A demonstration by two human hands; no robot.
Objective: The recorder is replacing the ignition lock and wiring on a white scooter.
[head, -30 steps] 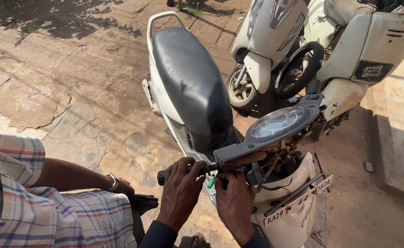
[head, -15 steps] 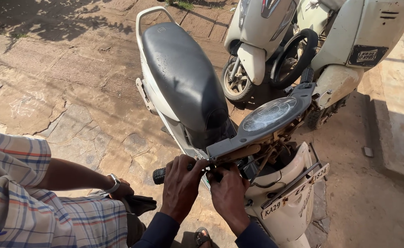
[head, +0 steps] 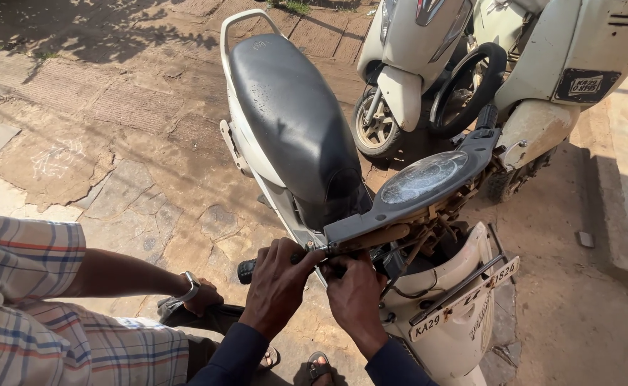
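Two hands are seen low in the head view, both pressed against the handlebar of a white scooter (head: 428,336) whose front cover is off. The left hand (head: 280,286) is closed round the bar just inboard of the black handlebar grip (head: 246,271), which pokes out past the knuckles. The right hand (head: 357,293) is clenched under the tilted grey instrument panel (head: 417,189) — what its fingers hold cannot be made out, since they are curled out of sight among the exposed cables (head: 421,246). Dark blue sleeves are cut off by the bottom edge.

Much is hidden or cropped. The bar itself is mostly covered by the two hands and the panel above it; the scooter's front wheel is not visible, and its white front shield is cut by the frame's lower edge. The black seat (head: 292,114) stretches away towards a white grab rail (head: 246,18).

At the left, another person is shown only in part: a plaid sleeve (head: 28,300), a bare forearm, a wristwatch (head: 187,287), and a hand (head: 203,297) resting on something dark that is too shadowed to identify. Sandalled toes (head: 319,366) peek out at the bottom.

Beyond, two more pale scooters (head: 471,64) are parked close together — only their lower bodies and a wheel are visible — on cracked stone paving (head: 114,143).
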